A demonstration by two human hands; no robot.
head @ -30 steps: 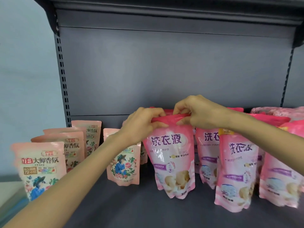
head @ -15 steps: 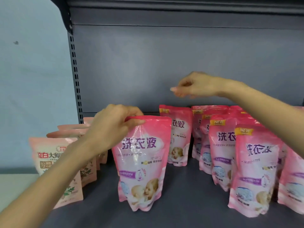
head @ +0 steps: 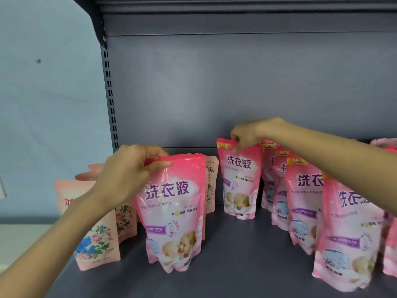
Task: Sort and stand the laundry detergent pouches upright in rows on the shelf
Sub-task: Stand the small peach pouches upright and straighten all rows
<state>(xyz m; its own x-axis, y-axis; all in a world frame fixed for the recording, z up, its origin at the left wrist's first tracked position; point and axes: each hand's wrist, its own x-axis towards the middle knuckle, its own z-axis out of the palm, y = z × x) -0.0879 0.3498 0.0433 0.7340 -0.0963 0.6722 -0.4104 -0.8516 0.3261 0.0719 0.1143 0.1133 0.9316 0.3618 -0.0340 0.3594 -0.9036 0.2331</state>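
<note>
**Head view of a grey metal shelf [head: 236, 265] stocked with detergent pouches.** The front pink pouch [head: 174, 211], taken here as the reference, stands upright with its base on the shelf deck and its label facing the camera. It bears purple characters and a picture of an infant. The left hand [head: 129, 168] grips its top left corner. The fingers [head: 150, 150] curl over the sealed edge from behind and the thumb presses the front, so the seal is pinched between them.

Behind and to the right of the front pink pouch, nearer the back panel [head: 236, 82], a second pink pouch [head: 239, 181] of the same design stands upright on the shelf, apart from the reference. The right hand [head: 251, 132] reaches in from the right and pinches its top edge between thumb and curled fingertips; the edge is creased under the grip.

Further right of the front pink pouch, more pink pouches [head: 305, 203] stand in close ranks, overlapping one another from the back panel toward the shelf's front. Yellow "NEW" flashes mark their upper corners.

Left of the front pink pouch, just beside it and partly hidden by the left forearm, peach floral pouches [head: 98, 239] stand in file. Another of this kind shows directly behind its right edge. Above and left of it, a slotted upright [head: 110, 100] borders the back panel, with a pale blue wall [head: 49, 104] beyond.
</note>
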